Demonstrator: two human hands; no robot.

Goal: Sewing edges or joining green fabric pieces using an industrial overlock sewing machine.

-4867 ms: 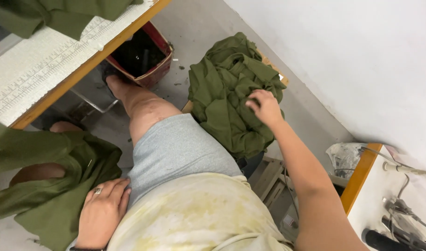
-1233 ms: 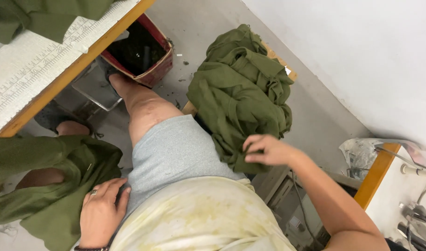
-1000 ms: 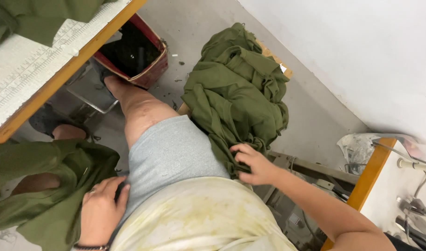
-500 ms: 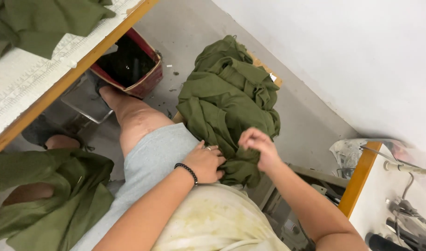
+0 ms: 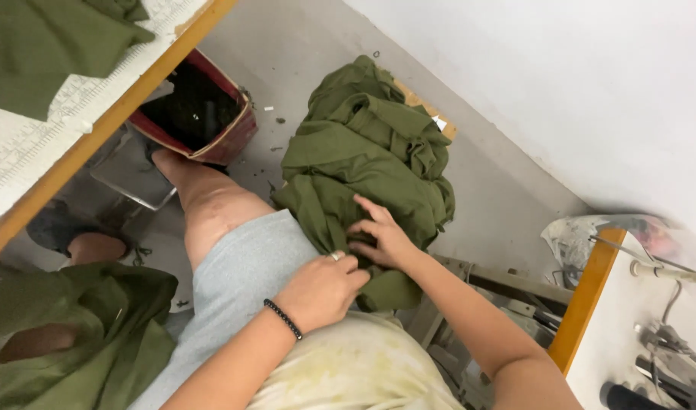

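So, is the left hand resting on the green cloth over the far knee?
No, the left hand is at the green pile beside the right hand.

The person wears light grey shorts [image 5: 234, 281] and a pale, yellow-stained top [image 5: 355, 372] just below them in the view. A thin black bead bracelet [image 5: 284, 319] circles the wrist behind the left hand [image 5: 323, 288], whose finger carries a small ring [image 5: 334, 257] (silvery, it seems). The right hand [image 5: 386, 239], just beside the shorts, is bare; both forearms are unsleeved.
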